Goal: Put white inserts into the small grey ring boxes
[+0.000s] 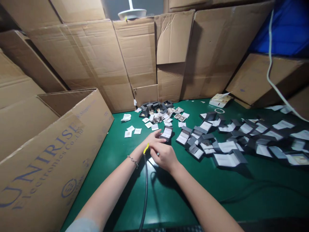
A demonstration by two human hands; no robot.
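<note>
A small dark hinged box [167, 131] with a pale lining stands with its lid up at the fingertips of my left hand [153, 138]. The thumb and a finger of that hand close on its left side. Close below, my right hand [166, 156] is curled, its fingertips by the heel of the left hand; whatever they pinch, if anything, is hidden. A black cable with a yellow end [146, 149] passes in front of the left wrist. Several similar open boxes [183, 135] lie to the right of the hands. Small white cards [137, 131] are scattered beyond the left hand.
On the green tabletop [116, 180], a heap of dark trays and beige inserts [158, 112] lies at the back. A large printed carton [55, 154] borders the left side. Stacked cardboard boxes [135, 54] wall off the back. A white cord [269, 64] hangs at right.
</note>
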